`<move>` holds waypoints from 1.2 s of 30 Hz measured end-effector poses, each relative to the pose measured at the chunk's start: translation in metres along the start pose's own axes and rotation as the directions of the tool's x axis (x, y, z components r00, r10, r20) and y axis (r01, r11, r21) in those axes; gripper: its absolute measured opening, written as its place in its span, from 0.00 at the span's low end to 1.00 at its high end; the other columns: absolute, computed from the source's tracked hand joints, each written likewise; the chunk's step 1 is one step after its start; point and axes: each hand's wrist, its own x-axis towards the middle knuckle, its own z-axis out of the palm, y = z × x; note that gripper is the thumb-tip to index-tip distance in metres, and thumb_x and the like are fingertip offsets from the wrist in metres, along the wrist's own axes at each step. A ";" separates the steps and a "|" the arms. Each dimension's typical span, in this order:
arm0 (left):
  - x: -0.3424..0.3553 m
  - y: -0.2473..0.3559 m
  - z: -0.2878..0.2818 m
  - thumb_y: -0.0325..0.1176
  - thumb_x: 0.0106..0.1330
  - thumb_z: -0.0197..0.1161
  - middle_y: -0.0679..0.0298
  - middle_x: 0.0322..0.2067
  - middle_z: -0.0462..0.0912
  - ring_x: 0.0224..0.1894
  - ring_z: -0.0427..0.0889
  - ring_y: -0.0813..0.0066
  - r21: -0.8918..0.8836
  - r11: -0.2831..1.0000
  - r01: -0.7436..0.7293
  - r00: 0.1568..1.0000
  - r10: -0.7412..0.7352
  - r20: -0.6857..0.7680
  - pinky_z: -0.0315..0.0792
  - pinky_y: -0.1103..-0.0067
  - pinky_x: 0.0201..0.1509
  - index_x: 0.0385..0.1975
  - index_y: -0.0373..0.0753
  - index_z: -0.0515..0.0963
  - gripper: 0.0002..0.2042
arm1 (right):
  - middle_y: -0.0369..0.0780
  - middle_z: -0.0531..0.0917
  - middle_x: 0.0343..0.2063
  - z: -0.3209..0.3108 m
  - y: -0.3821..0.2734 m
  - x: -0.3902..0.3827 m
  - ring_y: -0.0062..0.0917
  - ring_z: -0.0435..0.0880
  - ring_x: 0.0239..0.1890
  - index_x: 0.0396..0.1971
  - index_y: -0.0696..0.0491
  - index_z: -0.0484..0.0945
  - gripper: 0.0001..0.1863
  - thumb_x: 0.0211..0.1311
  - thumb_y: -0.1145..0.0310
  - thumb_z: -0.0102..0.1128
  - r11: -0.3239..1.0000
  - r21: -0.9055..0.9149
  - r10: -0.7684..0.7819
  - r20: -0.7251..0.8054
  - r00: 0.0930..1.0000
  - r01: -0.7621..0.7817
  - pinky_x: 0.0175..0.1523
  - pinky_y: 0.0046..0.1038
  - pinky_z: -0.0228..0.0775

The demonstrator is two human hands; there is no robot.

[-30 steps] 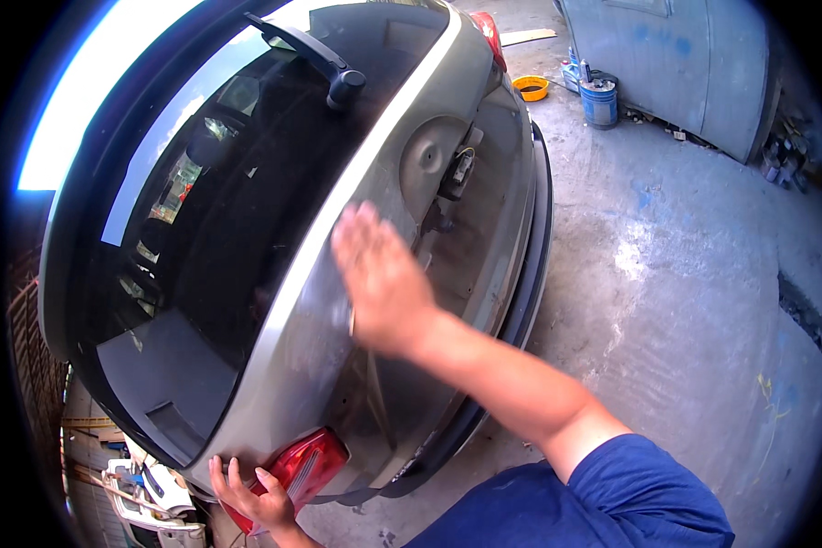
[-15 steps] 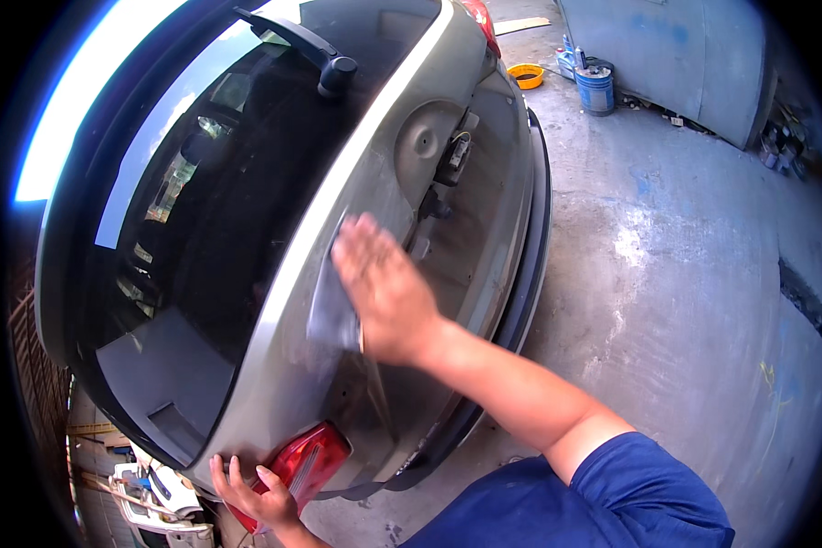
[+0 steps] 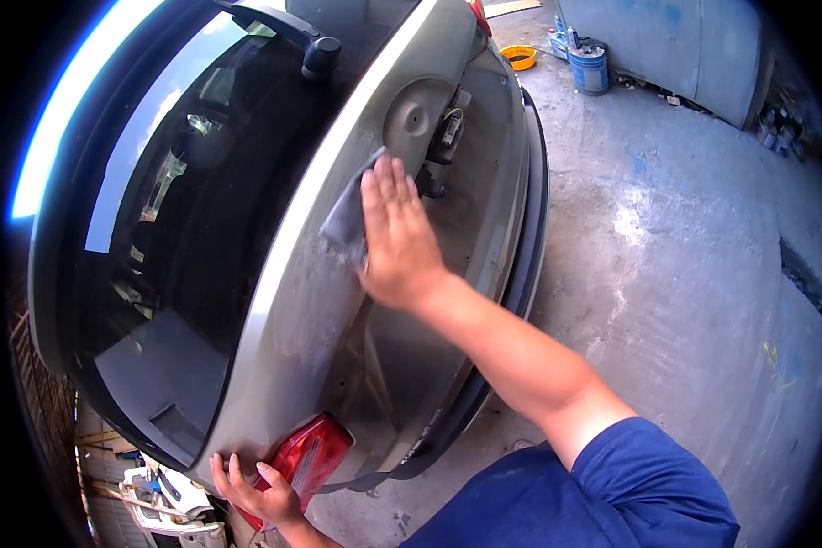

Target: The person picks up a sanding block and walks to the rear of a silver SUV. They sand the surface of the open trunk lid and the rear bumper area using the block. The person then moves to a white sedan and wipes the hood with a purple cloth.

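Observation:
Pressed flat under my right hand (image 3: 398, 239) is a grey sheet of what looks like sandpaper (image 3: 345, 219). It lies against the beige-grey tailgate (image 3: 292, 292) of a car, just below the rear window, and its left part sticks out past my fingers. Dull, whitish smears mark the paint below it. My left hand (image 3: 263, 493) rests at the car's near corner with fingers spread, touching the body edge and the red tail light (image 3: 312, 457). Nothing shows in that hand.
The dark rear window (image 3: 201, 210) carries a wiper (image 3: 315, 55). Wiring and a round recess sit on the tailgate's far part, above the bumper (image 3: 532, 210). On the concrete floor stand a blue bucket (image 3: 590, 73) and a yellow basin (image 3: 519, 57). White parts (image 3: 187, 498) lie lower left.
My right hand has slid the sheet up and away along the tailgate, toward the round recess. My left hand stays at the tail light. The view has shifted slightly.

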 end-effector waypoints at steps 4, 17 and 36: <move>0.000 0.001 0.002 0.31 0.60 0.55 0.49 0.59 0.69 0.62 0.67 0.49 -0.005 1.000 0.003 1.000 -0.003 -0.013 0.60 0.58 0.66 0.49 0.32 0.73 0.17 | 0.65 0.53 0.66 0.004 -0.059 -0.077 0.58 0.51 0.70 0.64 0.72 0.55 0.32 0.58 0.74 0.41 0.990 0.133 -0.051 0.064 0.997 0.043 0.73 0.49 0.44; -0.003 -0.001 0.000 0.30 0.63 0.54 0.49 0.60 0.69 0.62 0.67 0.52 -0.022 0.999 -0.025 1.000 0.025 0.007 0.61 0.62 0.66 0.51 0.31 0.72 0.17 | 0.68 0.54 0.64 0.013 -0.033 -0.027 0.60 0.53 0.68 0.63 0.73 0.54 0.38 0.62 0.62 0.57 0.955 0.160 0.273 -0.141 0.952 -0.250 0.72 0.48 0.47; -0.002 -0.002 0.000 0.29 0.61 0.55 0.48 0.59 0.68 0.63 0.66 0.49 -0.018 1.000 -0.018 1.000 0.018 0.016 0.60 0.58 0.66 0.50 0.32 0.72 0.17 | 0.66 0.52 0.66 0.013 -0.037 -0.042 0.60 0.52 0.69 0.64 0.71 0.55 0.39 0.61 0.62 0.58 0.971 0.169 0.190 -0.118 0.975 -0.169 0.72 0.48 0.46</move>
